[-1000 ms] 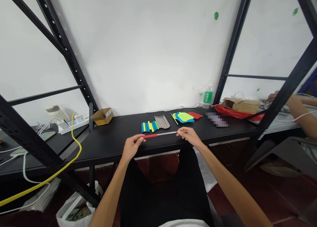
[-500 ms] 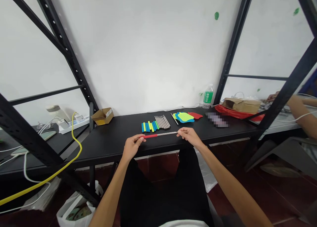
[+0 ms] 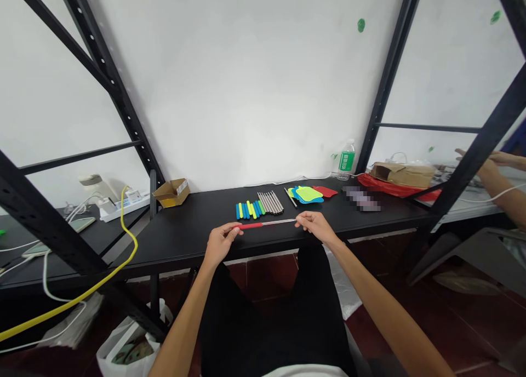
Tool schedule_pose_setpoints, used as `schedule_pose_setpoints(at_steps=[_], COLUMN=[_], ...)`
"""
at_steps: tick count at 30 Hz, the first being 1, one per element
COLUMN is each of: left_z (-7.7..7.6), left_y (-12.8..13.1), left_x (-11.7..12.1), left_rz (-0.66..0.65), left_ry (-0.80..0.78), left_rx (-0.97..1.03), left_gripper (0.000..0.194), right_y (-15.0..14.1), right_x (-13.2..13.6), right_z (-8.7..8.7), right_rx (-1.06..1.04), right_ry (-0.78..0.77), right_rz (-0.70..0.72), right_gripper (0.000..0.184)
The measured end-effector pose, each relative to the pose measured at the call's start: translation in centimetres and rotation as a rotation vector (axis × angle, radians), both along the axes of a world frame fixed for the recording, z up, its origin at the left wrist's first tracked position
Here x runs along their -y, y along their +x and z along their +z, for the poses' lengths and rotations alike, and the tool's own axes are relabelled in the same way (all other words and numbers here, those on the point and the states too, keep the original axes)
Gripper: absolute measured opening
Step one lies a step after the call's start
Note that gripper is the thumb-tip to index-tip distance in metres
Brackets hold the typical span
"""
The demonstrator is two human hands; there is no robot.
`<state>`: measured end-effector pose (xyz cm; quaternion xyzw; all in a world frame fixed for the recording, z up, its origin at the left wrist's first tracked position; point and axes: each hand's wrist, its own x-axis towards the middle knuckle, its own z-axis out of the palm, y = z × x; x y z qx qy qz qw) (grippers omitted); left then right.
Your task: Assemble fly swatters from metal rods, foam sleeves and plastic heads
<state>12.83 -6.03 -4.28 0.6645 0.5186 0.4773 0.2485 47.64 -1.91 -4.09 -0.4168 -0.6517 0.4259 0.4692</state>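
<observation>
Between my two hands, just above the front of the black table (image 3: 184, 229), a thin metal rod with a red handle (image 3: 252, 225) is held level. My left hand (image 3: 221, 242) pinches the red handle's left end. The silvery rod's far tip sits in the fingers of my right hand (image 3: 315, 226). Behind it lies a row of blue, yellow and green handle sleeves (image 3: 250, 210), beside several bare metal rods (image 3: 271, 203). Flat yellow and blue hand-shaped pieces (image 3: 308, 194) are stacked to the right, with a red one (image 3: 326, 191) partly beneath.
A small open cardboard box (image 3: 171, 194) stands at the back left. A water bottle (image 3: 346, 160) is by the wall at right. A yellow cable (image 3: 132, 240) hangs over the left edge. Black shelf posts flank both sides. Another person's arms (image 3: 499, 169) show at far right.
My hands and the red-handled rod stay almost where they were; the view has shifted very slightly. At far right, the other person's hands have moved.
</observation>
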Motion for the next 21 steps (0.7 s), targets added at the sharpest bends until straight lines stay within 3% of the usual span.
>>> schedule_pose_setpoints(at_steps=[21], left_z=[0.24], left_y=[0.12], left_x=[0.14], left_rz=[-0.006], left_ry=[0.009], left_rx=[0.011], left_gripper=[0.046], right_y=[-0.19], right_x=[0.35], right_z=[0.32], right_rx=[0.006], right_ry=[0.004], right_rz=[0.017], right_gripper=[0.042])
